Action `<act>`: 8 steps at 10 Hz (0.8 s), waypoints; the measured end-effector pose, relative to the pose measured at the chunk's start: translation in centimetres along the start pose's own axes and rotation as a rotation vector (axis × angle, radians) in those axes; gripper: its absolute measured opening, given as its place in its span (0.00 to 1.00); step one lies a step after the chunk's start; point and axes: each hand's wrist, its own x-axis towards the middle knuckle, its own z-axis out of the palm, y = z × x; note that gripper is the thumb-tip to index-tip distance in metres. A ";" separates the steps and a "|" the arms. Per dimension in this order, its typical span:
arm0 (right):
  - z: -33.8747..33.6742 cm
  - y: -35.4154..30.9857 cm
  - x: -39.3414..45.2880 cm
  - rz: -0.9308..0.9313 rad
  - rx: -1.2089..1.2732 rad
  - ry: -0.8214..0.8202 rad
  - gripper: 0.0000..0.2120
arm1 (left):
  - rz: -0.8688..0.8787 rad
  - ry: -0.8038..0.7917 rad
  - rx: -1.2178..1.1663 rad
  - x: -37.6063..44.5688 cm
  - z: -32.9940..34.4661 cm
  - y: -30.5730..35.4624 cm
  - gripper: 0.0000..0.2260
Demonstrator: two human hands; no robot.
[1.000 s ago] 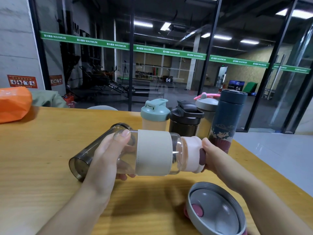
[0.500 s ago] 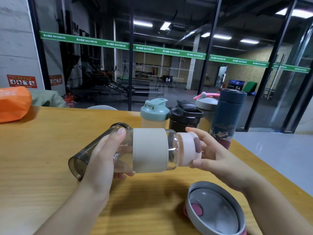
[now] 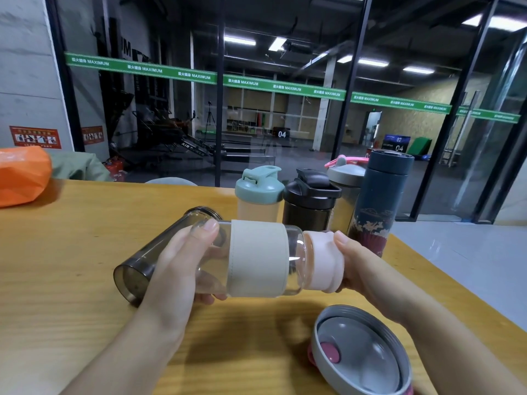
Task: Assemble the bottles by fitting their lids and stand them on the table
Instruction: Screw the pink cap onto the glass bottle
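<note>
The left hand (image 3: 182,269) is gripping a clear glass bottle (image 3: 256,258) lying sideways above the table (image 3: 57,280), while the right hand (image 3: 368,269) is clasping its pink lid (image 3: 322,260). A grey lid (image 3: 362,352) is lying just below the right hand.

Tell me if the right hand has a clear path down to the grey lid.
Probably yes: the grey lid lies open-side up just below the right hand with nothing between them, but that hand must first let go of the pink cap.

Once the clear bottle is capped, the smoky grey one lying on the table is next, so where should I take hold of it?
Grip the smoky grey bottle around its mid-body from above, fingers across its width. It lies on its side, base toward you, open mouth pointing away, beside the left hand, so the round wall is the easiest part to reach.
</note>
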 end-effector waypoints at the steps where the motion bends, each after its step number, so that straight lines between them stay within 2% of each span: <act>1: 0.0 1.5 -0.6 -0.156 -0.055 0.033 0.20 | -0.002 0.001 0.004 0.0 -0.1 0.0 0.25; 2: -1.1 1.6 -1.0 -0.307 -0.132 -0.117 0.47 | -0.009 -0.005 -0.001 0.1 -0.2 0.0 0.28; 3: -1.8 1.1 -1.5 -0.440 -0.124 -0.155 0.43 | -0.013 0.017 -0.018 0.1 -0.3 0.0 0.33; 4: -1.5 0.6 -2.1 -0.510 -0.080 -0.198 0.40 | -0.023 0.041 -0.034 0.1 -0.4 -0.1 0.34; 6: -1.5 0.5 -2.0 -0.494 -0.122 -0.169 0.35 | -0.038 0.052 -0.044 0.2 -0.3 0.0 0.26; 8: -1.5 0.8 -1.5 -0.438 -0.115 -0.138 0.29 | -0.008 0.026 -0.030 0.0 -0.3 0.2 0.28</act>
